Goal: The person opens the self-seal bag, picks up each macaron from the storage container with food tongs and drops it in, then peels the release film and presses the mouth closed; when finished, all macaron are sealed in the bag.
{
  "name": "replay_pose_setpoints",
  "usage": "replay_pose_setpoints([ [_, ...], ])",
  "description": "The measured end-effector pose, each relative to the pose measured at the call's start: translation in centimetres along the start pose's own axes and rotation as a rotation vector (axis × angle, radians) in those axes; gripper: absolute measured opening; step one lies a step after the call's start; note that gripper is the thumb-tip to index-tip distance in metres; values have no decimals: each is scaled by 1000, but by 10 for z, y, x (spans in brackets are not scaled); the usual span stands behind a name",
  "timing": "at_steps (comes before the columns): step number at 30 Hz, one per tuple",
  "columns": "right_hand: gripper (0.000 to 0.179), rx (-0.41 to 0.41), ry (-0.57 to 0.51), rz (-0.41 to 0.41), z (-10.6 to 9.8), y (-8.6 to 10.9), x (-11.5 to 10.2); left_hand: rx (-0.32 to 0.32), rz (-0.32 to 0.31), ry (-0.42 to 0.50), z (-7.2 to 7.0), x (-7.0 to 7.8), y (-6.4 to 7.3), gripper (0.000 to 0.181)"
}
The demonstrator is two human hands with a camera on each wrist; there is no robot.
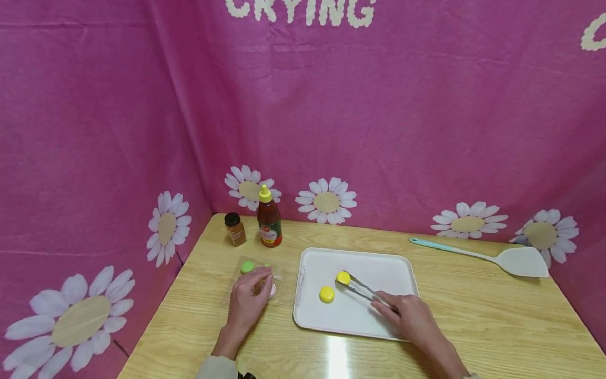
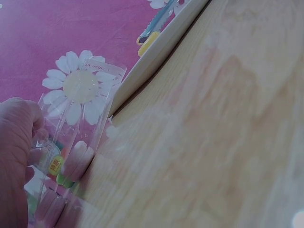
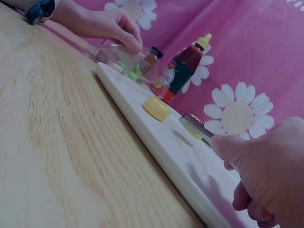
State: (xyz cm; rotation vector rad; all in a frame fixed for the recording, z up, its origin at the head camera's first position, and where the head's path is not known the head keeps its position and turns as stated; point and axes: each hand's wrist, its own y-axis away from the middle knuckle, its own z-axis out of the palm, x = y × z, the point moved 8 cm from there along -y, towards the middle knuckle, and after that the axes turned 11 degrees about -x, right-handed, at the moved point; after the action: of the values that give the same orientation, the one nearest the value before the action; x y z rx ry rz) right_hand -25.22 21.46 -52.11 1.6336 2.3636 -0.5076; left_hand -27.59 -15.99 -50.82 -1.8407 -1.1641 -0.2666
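Note:
My right hand [image 1: 416, 318] grips metal tongs [image 1: 362, 292] over the white tray [image 1: 379, 268]. Between the tongs' tips is a yellow macaron [image 1: 343, 277], with its shadow on the tray in the right wrist view. A second yellow macaron [image 1: 326, 295] lies on the tray, nearer the front left. To the left of the tray, my left hand [image 1: 248, 297] pinches the upper part of a clear plastic package [image 2: 97, 104]. Inside the package are a green macaron [image 1: 248, 267] and pink macarons [image 2: 78, 160], partly hidden by the hand in the head view.
Behind the package stand a small spice jar [image 1: 235, 230] with a black lid and a red sauce bottle [image 1: 270, 221] with a yellow cap. A white spatula [image 1: 521, 262] with a mint handle lies at the back right. Pink flowered cloth [image 1: 379, 131] borders the table.

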Motion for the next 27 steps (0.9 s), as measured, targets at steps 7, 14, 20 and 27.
replay_pose_setpoints([
  [7, 33, 7, -22, -20, 0, -9, -12, -5, 13, 15, -1, 0, -1, 14],
  [14, 35, -21, -47, -49, 0, -18, -26, -18, -1, 22, 0, -2, 0, 14],
  [20, 39, -81, -66, -63, 4, -26, -36, 0, 21, 12, -1, -1, 0, 15],
  [27, 34, -49, -56, -174, 7, -35, -60, 0, 17, 14, 0, -2, 0, 15],
])
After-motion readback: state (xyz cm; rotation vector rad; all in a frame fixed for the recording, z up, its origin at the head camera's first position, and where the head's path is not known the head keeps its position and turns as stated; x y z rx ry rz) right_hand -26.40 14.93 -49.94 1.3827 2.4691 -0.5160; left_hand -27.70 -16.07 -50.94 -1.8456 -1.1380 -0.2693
